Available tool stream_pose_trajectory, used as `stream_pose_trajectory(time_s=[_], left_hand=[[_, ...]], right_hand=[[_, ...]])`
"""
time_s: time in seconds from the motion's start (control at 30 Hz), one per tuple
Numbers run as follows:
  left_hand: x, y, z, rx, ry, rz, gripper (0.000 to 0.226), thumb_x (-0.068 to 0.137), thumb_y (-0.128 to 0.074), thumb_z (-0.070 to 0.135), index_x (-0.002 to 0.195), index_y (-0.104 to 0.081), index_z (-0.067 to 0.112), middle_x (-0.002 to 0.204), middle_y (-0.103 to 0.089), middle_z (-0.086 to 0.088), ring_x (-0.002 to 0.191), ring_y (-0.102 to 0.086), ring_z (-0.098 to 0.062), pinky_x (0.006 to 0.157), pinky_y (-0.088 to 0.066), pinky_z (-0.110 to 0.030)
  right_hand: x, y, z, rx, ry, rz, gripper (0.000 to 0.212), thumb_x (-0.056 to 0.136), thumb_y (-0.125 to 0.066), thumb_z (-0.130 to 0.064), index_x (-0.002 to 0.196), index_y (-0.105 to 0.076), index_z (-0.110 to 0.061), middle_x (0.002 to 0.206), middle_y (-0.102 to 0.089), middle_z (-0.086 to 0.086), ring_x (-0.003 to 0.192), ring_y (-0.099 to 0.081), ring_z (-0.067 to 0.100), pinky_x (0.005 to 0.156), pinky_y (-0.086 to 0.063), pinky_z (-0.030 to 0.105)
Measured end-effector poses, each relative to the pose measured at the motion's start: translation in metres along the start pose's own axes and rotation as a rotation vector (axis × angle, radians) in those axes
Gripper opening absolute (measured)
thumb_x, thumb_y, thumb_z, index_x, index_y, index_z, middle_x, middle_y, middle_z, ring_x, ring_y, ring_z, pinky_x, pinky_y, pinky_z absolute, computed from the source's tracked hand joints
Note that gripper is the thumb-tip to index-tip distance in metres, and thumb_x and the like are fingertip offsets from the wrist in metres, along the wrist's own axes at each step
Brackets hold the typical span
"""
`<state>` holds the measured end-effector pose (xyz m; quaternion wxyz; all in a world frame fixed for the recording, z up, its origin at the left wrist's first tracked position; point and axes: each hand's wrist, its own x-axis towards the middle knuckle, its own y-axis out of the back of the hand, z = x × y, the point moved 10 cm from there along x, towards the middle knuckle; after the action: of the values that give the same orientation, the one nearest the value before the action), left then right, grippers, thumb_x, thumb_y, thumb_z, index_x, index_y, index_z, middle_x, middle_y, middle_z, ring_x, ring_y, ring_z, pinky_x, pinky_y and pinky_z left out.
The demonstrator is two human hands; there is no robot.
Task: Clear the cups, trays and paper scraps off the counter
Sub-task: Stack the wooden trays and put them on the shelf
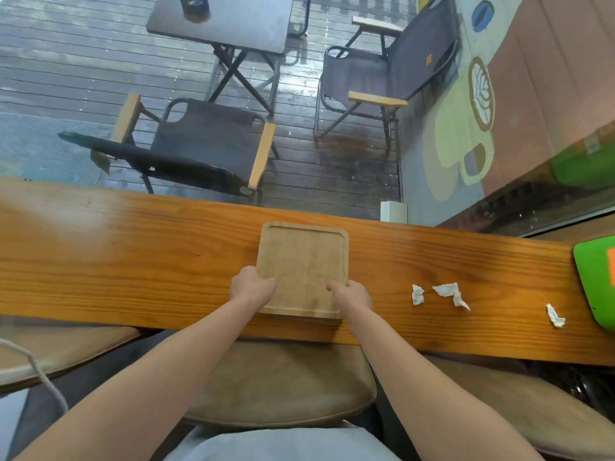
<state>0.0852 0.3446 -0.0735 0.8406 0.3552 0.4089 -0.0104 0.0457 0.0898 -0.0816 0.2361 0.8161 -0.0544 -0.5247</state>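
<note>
A person leaning over the wooden counter (133, 254) clamps the left hand (251, 287) and right hand (352, 296) on the near corners of a square wooden tray (303, 261), while three paper scraps (446, 292) lie rightward, nearer the right hand.

We find no text, number or brand that can be read anywhere in this view. The green item (595, 281) at the right end of the counter (133, 261) bears an orange patch, cut by the frame edge, with no letters we can make out. The crumpled paper scraps (449, 292) show faint printed marks, too small for us to read.
</note>
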Motion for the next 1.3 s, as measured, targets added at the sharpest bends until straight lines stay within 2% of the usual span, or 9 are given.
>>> stream_pose_trajectory(time_s=[0.13, 0.23, 0.37, 0.5, 0.67, 0.9, 1.07, 1.17, 1.3], left_hand=[[0.007, 0.004, 0.003, 0.048, 0.056, 0.130, 0.043, 0.091, -0.059, 0.047, 0.107, -0.066, 0.008, 0.103, -0.068, -0.010, 0.085, -0.062, -0.026, 0.064, -0.051, -0.032], [0.016, 0.008, -0.002, 0.065, 0.109, 0.150, 0.057, 0.089, -0.055, 0.060, 0.098, -0.069, 0.005, 0.093, -0.067, -0.007, 0.071, -0.055, -0.020, 0.050, -0.039, -0.029], [0.025, 0.006, -0.024, -0.181, 0.249, 0.123, 0.071, 0.084, -0.059, 0.068, 0.113, -0.063, 0.003, 0.108, -0.066, -0.010, 0.090, -0.060, -0.030, 0.070, -0.050, -0.039], [0.021, -0.027, -0.022, -0.379, 0.282, -0.064, 0.094, 0.080, -0.054, 0.076, 0.140, -0.047, 0.004, 0.135, -0.057, -0.014, 0.117, -0.056, -0.035, 0.098, -0.049, -0.048], [0.014, -0.046, -0.002, -0.439, 0.124, -0.279, 0.103, 0.079, -0.054, 0.077, 0.152, -0.030, 0.009, 0.149, -0.046, -0.012, 0.134, -0.047, -0.035, 0.109, -0.041, -0.053], [-0.011, -0.027, 0.047, -0.445, -0.083, -0.469, 0.082, 0.084, -0.065, 0.060, 0.145, -0.042, 0.011, 0.132, -0.060, -0.010, 0.113, -0.061, -0.028, 0.090, -0.055, -0.044], [-0.057, -0.020, 0.097, -0.518, -0.155, -0.478, 0.072, 0.089, -0.063, 0.056, 0.139, -0.047, 0.007, 0.121, -0.066, -0.012, 0.101, -0.067, -0.030, 0.080, -0.057, -0.044], [-0.088, -0.021, 0.118, -0.450, -0.200, -0.437, 0.080, 0.084, -0.054, 0.072, 0.133, -0.051, 0.008, 0.111, -0.067, -0.010, 0.093, -0.066, -0.028, 0.066, -0.052, -0.038], [-0.127, -0.035, 0.141, -0.334, -0.255, -0.419, 0.091, 0.077, -0.054, 0.080, 0.129, -0.053, 0.005, 0.107, -0.067, -0.012, 0.091, -0.066, -0.031, 0.072, -0.054, -0.042]], right_hand=[[0.009, 0.002, -0.004, -0.051, 0.060, 0.087, 0.039, 0.087, -0.054, -0.047, 0.104, -0.061, -0.013, 0.102, -0.063, 0.002, 0.080, -0.055, 0.017, 0.057, -0.039, 0.031], [0.020, 0.009, 0.000, -0.012, 0.044, 0.115, 0.049, 0.088, -0.053, -0.051, 0.114, -0.063, -0.011, 0.093, -0.057, 0.000, 0.073, -0.050, 0.015, 0.058, -0.039, 0.031], [0.035, 0.028, 0.004, 0.084, -0.029, 0.138, 0.063, 0.086, -0.057, -0.058, 0.120, -0.061, -0.005, 0.110, -0.061, 0.010, 0.077, -0.052, 0.020, 0.072, -0.047, 0.038], [0.038, 0.009, 0.015, 0.248, -0.131, -0.041, 0.104, 0.073, -0.065, -0.074, 0.145, -0.038, -0.004, 0.142, -0.051, 0.013, 0.121, -0.051, 0.034, 0.092, -0.044, 0.046], [0.019, 0.011, 0.026, 0.255, -0.085, 0.014, 0.111, 0.063, -0.066, -0.082, 0.138, -0.043, -0.003, 0.127, -0.057, 0.011, 0.103, -0.050, 0.028, 0.084, -0.041, 0.040], [-0.033, 0.039, 0.030, 0.409, -0.014, 0.118, 0.105, 0.062, -0.069, -0.079, 0.133, -0.048, -0.006, 0.120, -0.059, 0.008, 0.104, -0.051, 0.027, 0.088, -0.043, 0.041], [-0.077, 0.081, 0.023, 0.576, 0.114, 0.148, 0.110, 0.057, -0.075, -0.076, 0.139, -0.044, -0.010, 0.131, -0.058, 0.007, 0.119, -0.053, 0.030, 0.105, -0.042, 0.050], [-0.101, 0.111, 0.029, 0.618, 0.186, 0.187, 0.101, 0.059, -0.077, -0.073, 0.133, -0.050, -0.010, 0.125, -0.062, 0.005, 0.111, -0.057, 0.027, 0.096, -0.046, 0.043], [-0.130, 0.151, 0.057, 0.675, 0.240, 0.253, 0.091, 0.064, -0.078, -0.068, 0.131, -0.053, -0.012, 0.106, -0.062, -0.003, 0.098, -0.058, 0.021, 0.084, -0.045, 0.037]])
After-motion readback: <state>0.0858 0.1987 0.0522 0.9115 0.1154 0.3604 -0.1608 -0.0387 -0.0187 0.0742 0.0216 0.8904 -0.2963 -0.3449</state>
